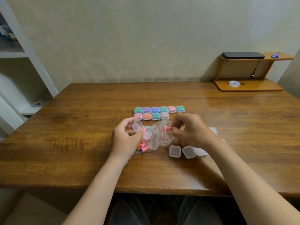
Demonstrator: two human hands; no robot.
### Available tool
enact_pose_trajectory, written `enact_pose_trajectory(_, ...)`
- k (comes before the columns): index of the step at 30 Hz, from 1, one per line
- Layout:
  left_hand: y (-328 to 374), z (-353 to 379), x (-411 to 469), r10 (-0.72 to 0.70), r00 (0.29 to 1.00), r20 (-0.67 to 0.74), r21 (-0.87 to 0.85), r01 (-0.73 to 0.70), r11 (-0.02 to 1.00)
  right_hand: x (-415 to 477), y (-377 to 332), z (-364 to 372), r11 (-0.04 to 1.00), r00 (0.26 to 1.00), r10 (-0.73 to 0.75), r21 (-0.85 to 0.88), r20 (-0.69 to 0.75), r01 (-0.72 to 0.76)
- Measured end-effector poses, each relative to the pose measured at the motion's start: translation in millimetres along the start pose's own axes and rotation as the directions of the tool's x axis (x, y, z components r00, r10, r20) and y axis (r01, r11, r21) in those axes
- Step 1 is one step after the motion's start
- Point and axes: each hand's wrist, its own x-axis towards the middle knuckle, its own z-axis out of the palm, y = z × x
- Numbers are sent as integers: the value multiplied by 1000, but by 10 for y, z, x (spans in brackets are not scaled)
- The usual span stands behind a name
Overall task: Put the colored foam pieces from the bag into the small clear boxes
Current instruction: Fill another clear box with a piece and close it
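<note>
My left hand (125,138) holds a small clear box (142,129) with its lid hinged open, just above the clear zip bag (156,138) lying on the table. Pink and orange foam pieces (143,146) show through the bag below that hand. My right hand (191,129) pinches a pink foam piece (168,128) at the bag's mouth. Several closed boxes filled with coloured foam (159,112) stand in two rows behind the hands. Empty clear boxes (174,151) lie to the right of the bag, partly hidden by my right forearm.
A wooden table (81,127) carries everything. At its back right stands a wooden shelf stand (248,86) with a tape roll (234,83) and a black device (242,55) on top. A white shelving unit (24,75) is at the left.
</note>
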Motion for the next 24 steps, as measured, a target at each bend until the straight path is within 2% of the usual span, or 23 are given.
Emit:
enact_pose_trajectory(4,112,22,-16,51,999,-10,47,-50,998,-24,47,-16,994,994,-34,95,-107,44)
enact_pose_trajectory(12,349,180,-107,92,996,-2,-41,-91,995,-133,45,-55,948,970,-50,295,-238,121)
enact_pose_trajectory(16,441,308,-172,7,998,57,-169,3,986,-200,-24,-29,895,964,-67,412,-257,172)
enact_pose_trajectory(24,496,439,-245,-69,987,145,-231,101,968,-271,5,-12,892,963,-119,400,-243,211)
